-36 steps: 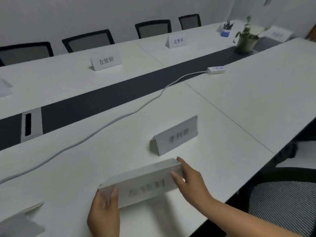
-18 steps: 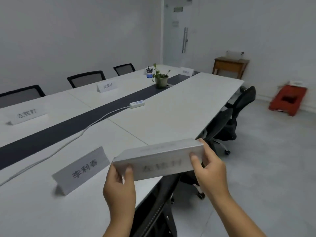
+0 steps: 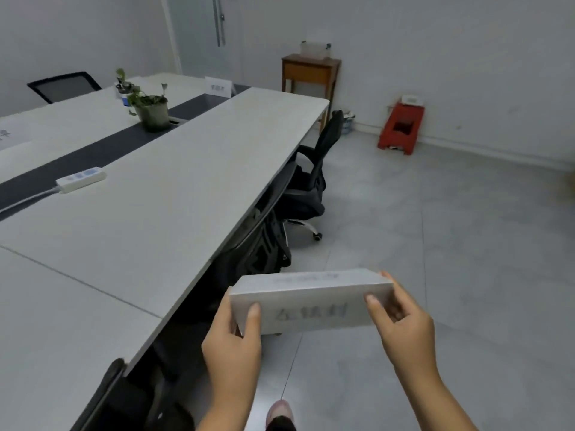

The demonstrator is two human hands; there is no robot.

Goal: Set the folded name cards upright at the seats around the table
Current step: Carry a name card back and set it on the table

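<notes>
I hold a white folded name card (image 3: 311, 301) with faint dark characters in the air over the floor, to the right of the long white table (image 3: 174, 188). My left hand (image 3: 233, 340) grips its left end and my right hand (image 3: 404, 328) grips its right end. Another name card (image 3: 218, 86) stands upright at the table's far end. A further card (image 3: 9, 135) shows partly at the left edge on the far side of the table.
A potted plant (image 3: 149, 107) and a white power strip (image 3: 81, 179) sit along the table's dark centre strip. Black office chairs (image 3: 308, 181) are pushed under the near edge. A wooden side table (image 3: 309, 73) and a red stool (image 3: 402, 127) stand by the far wall.
The view has swung to the right, off the table and over the floor. The card, lifted from the table a second ago, stays in both hands; the other standing cards have left the view.
</notes>
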